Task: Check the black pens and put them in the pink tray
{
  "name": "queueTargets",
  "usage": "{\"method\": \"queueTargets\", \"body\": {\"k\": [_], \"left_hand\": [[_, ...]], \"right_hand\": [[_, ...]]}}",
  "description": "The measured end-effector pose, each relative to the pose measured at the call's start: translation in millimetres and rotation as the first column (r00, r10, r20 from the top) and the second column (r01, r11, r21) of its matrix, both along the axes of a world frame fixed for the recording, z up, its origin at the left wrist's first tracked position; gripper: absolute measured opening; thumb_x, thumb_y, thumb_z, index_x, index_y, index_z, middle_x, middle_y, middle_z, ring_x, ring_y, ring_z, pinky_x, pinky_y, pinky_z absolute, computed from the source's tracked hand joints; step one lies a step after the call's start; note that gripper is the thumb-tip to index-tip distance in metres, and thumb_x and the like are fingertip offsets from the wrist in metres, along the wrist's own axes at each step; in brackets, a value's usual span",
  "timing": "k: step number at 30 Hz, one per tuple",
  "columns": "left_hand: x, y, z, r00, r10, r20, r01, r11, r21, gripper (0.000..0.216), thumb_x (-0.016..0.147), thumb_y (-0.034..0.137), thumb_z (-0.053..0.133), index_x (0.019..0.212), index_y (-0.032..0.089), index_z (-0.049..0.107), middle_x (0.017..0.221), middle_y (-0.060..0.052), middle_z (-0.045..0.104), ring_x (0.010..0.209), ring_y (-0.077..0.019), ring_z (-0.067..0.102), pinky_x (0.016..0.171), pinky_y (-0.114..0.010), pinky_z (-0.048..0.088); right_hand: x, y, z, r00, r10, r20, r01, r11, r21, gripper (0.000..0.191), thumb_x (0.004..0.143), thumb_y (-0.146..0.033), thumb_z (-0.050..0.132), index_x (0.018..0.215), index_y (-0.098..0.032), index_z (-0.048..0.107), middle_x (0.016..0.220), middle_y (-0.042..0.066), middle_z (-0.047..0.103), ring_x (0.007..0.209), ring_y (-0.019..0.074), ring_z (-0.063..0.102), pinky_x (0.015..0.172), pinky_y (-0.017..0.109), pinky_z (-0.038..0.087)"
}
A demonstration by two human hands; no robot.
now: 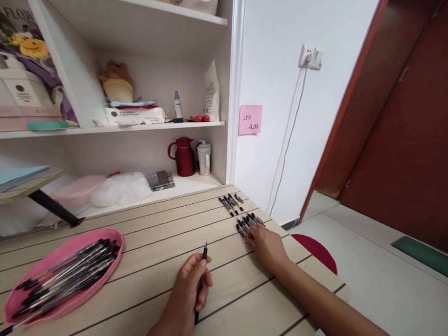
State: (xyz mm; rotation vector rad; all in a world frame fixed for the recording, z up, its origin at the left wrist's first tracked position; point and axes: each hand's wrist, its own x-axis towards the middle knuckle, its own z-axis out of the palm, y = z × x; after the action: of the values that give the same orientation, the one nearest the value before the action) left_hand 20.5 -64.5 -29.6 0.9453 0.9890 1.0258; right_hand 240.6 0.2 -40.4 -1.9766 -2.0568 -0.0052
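My left hand [189, 287] is closed around a thin black pen [201, 281], tip pointing up and away, above the wooden table [146, 249]. My right hand [265, 245] reaches to a pile of small black pen caps [248, 222] near the table's far right corner, fingers curled onto them. What the fingers grip is hidden. A second small group of pen parts [230, 203] lies just beyond. A pink tray [19, 297] at the left holds several black pens [69, 276].
White shelves behind the table hold a red jug [183, 157], a pale cup [204, 158], a white bag [120, 189], a pink box [76, 190]. A pink sticky note [250, 119] hangs on the wall. A red door [410, 132] stands at right; the table edge drops off right.
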Motion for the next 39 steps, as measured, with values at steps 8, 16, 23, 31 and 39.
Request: {"method": "queueTargets", "body": {"k": [8,16,23,31,39], "left_hand": [[3,-1,0.2,0.995,0.078,0.067,-0.075,0.996,-0.037,0.026,0.069,0.036,0.059,0.087,0.018,0.057,0.061,0.004,0.049,0.048,-0.0066,0.046,0.040,-0.017,0.036],[8,14,8.8,0.989,0.138,-0.048,-0.140,0.990,-0.033,0.031,0.060,0.032,0.068,0.084,0.014,0.063,0.063,0.000,0.057,0.060,-0.0095,0.053,0.056,-0.020,0.042],[52,58,14.5,0.934,0.068,-0.350,-0.077,0.997,-0.012,0.017,0.064,0.030,0.061,0.068,0.014,0.055,0.051,0.004,0.051,0.040,-0.0049,0.044,0.040,-0.018,0.036],[97,109,-0.9,0.805,0.067,-0.589,-0.077,0.997,0.008,0.008,0.065,0.020,0.059,0.061,0.015,0.053,0.037,0.002,0.049,0.034,-0.0098,0.048,0.038,-0.021,0.040],[111,133,-12.2,0.664,0.053,-0.746,-0.062,0.998,0.016,0.013,0.063,0.022,0.061,0.075,0.016,0.058,0.031,0.001,0.052,0.036,-0.0176,0.056,0.038,-0.024,0.042]], "right_hand": [[5,-6,4.6,0.998,0.004,-0.067,-0.002,0.999,0.040,0.007,0.075,-0.023,0.052,0.072,-0.021,0.058,0.080,0.001,0.059,0.070,0.0136,0.052,0.054,0.023,0.024],[25,-34,17.5,0.973,-0.055,-0.225,0.067,0.997,0.048,0.011,0.074,-0.024,0.049,0.069,-0.020,0.058,0.074,0.002,0.059,0.068,0.0147,0.053,0.054,0.024,0.026],[33,-58,1.2,0.933,-0.063,-0.355,0.081,0.996,0.034,0.011,0.072,-0.025,0.048,0.068,-0.022,0.057,0.073,0.000,0.060,0.063,0.0136,0.052,0.055,0.023,0.028],[31,-66,-6.1,0.901,-0.079,-0.427,0.108,0.993,0.045,0.011,0.073,-0.026,0.047,0.068,-0.022,0.055,0.073,-0.001,0.059,0.064,0.0131,0.051,0.056,0.023,0.028],[31,-67,-6.8,0.915,-0.075,-0.397,0.107,0.992,0.059,0.010,0.074,-0.024,0.048,0.068,-0.021,0.055,0.073,0.000,0.058,0.062,0.0125,0.051,0.054,0.023,0.026]]}}
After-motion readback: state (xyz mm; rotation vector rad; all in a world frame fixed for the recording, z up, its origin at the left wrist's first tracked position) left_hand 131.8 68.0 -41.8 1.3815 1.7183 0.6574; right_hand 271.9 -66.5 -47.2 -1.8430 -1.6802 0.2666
